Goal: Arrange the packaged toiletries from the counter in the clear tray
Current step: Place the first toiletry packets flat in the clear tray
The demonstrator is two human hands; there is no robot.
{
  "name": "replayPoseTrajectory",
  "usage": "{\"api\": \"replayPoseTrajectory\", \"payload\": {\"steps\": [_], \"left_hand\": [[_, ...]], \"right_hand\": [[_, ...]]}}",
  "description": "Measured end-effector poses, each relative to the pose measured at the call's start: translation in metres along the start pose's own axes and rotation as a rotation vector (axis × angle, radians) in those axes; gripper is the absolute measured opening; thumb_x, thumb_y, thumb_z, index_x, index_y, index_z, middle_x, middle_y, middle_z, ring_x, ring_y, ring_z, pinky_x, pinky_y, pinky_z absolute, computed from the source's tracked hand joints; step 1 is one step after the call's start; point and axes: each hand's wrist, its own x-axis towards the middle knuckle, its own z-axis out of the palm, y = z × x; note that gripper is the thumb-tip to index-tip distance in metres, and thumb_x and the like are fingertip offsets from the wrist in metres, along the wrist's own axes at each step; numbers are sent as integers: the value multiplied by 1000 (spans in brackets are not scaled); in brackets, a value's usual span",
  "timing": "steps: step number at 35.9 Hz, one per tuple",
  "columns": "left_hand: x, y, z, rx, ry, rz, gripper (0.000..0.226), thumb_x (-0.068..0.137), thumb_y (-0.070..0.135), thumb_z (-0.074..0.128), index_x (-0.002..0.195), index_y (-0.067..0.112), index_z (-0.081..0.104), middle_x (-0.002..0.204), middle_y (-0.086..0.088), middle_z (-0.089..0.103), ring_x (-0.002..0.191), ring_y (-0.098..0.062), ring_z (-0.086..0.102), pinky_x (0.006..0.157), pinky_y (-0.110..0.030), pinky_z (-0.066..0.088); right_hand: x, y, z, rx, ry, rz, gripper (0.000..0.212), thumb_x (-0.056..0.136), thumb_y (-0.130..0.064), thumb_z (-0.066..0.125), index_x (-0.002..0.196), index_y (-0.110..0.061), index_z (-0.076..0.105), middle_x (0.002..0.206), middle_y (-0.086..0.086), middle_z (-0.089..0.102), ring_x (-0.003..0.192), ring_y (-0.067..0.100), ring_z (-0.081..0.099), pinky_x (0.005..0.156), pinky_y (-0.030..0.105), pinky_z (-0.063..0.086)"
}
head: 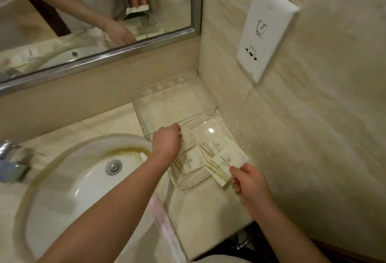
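On a beige marble counter (200, 216) beside the sink (87, 181), both hands pinch packets: left (167, 140); right (248, 181).

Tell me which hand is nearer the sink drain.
Left. The left hand is up and to the right of the sink drain, at the clear tray's near-left edge. The right hand is farther right, beyond the tray, gripping a packet.
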Motion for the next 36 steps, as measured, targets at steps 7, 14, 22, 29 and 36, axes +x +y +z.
{"api": "replayPoseTrajectory", "payload": {"steps": [7,14,22,29,36], "left_hand": [[4,-7,23,290,-19,92,24,84,20,59,108,17,62,102,-6,69,99,-30,58,78,-38,41],[-16,0,25,150,130,96,29,77,9,68,106,11,67,106,-10,63,95,-31,56,76,-40,45],[-70,-2,45,181,-296,214,82,88,59,6,155,14,12,164,-10,4,150,-34,1,120,-48,12],[-73,-1,48,226,-299,216,79,92,61,8,156,15,0,164,-8,-9,150,-31,-13,121,-51,1],[-75,-2,49,249,-321,221,79,93,61,11,156,14,3,165,-7,-7,150,-31,-11,121,-51,0]], "right_hand": [[33,-21,22,146,48,68,9,91,-3,62,97,4,63,88,27,69,62,19,64,49,26,49],[79,-48,48,91,45,35,17,90,-3,60,104,7,64,84,22,70,59,15,69,49,20,53],[112,-56,76,-184,35,32,14,87,-13,67,81,-1,66,70,13,74,61,20,72,57,29,59],[108,-59,66,-1159,124,-340,43,84,-53,59,64,-15,65,60,-4,65,62,20,64,58,28,49],[122,-52,69,-1349,-101,-906,30,90,-27,60,119,-27,66,117,1,59,110,23,50,90,36,44]]}}
